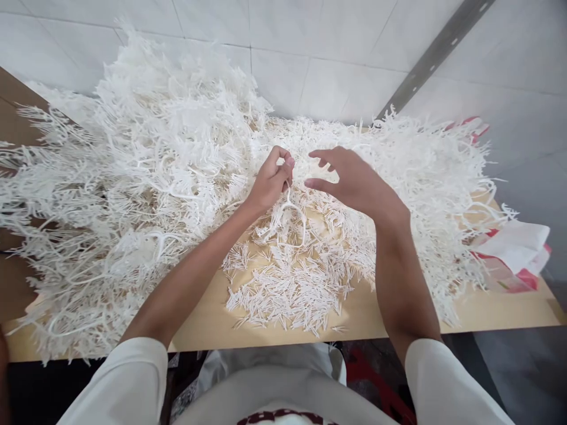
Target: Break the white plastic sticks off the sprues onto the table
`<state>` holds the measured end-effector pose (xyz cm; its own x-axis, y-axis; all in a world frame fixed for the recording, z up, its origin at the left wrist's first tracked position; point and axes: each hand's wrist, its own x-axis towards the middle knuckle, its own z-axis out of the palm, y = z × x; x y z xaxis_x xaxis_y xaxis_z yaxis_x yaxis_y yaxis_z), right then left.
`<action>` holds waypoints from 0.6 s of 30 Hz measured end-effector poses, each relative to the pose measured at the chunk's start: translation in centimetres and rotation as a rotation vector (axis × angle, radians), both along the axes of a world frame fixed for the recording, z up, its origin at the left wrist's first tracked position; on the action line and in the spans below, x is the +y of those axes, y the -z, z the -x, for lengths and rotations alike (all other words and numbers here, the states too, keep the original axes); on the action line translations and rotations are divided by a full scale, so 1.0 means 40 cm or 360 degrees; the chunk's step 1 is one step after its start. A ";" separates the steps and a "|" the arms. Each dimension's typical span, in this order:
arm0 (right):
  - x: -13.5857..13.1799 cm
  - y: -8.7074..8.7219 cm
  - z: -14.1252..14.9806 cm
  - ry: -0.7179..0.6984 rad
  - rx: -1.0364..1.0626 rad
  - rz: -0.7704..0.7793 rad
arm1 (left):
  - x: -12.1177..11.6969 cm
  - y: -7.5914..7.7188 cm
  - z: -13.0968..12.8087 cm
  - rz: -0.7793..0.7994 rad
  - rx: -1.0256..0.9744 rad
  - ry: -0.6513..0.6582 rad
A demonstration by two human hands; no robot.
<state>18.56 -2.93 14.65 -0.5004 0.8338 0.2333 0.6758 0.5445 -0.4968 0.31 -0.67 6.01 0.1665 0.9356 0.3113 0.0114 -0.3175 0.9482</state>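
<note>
In the middle of the view, my left hand (pixel 273 177) pinches a white branched plastic sprue (pixel 290 206) between thumb and fingers. The sprue hangs down from the pinch, its curved stem forking into thin arms. To its right is my right hand (pixel 343 174), thumb and fingers apart, holding nothing that I can see. Below both hands lies a spread of small white stick-like pieces (pixel 287 295) on the wooden table (pixel 204 324). Whether the left fingers also hold a loose piece is too small to tell.
A tall heap of white branched sprues (pixel 168 136) covers the table's left side. Another heap (pixel 425 177) lies on the right. A red and white plastic bag (pixel 518 254) sits at the right edge. Behind stand a tiled wall (pixel 283 47) and a slotted metal post (pixel 434 56).
</note>
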 end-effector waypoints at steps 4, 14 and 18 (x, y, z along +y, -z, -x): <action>0.058 0.069 0.004 -0.0186 -0.0126 0.0280 | -0.018 -0.005 -0.014 -0.0015 0.0033 0.0012; -0.107 -0.071 0.063 -0.1175 -0.0025 0.0325 | 0.031 0.028 0.027 0.0001 0.0013 -0.0193; -0.010 0.003 -0.020 -0.0218 -0.0177 0.0170 | 0.006 -0.011 0.008 -0.0043 0.0037 -0.0008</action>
<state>19.34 -3.34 14.52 -0.6283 0.7734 0.0841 0.6530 0.5830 -0.4834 0.01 -0.42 6.44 0.1695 0.9276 0.3328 0.0352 -0.3432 0.9386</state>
